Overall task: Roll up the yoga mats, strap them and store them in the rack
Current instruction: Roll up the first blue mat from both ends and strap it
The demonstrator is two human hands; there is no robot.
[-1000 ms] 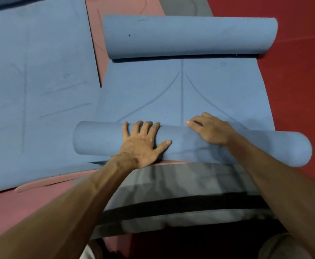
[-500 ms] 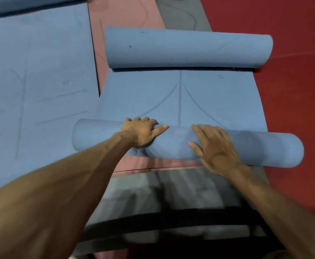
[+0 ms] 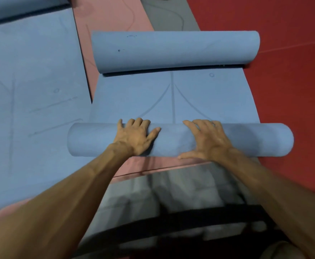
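Two bare hands press on the fat blue foam roll (image 3: 171, 141) across the middle of the frame. Half a second ago the right hand (image 3: 209, 141) lay low on its near side. Now it has slid up on top, with fingers straight and a little apart and the thumb low. The left hand (image 3: 136, 135) stays put, its fingers close together and bent over the far edge, thumb pointing right. The roll looks soft and round like a long tube. Past it lies the flat blue stretch of mat (image 3: 209, 98), marked with thin curved lines. That ends at a second blue foam roll (image 3: 175, 51) near the top. A wide flat blue mat (image 3: 31, 109) fills the left. A dull pink mat (image 3: 112, 17) shows at upper middle, and smooth red floor (image 3: 293, 90) is at right.
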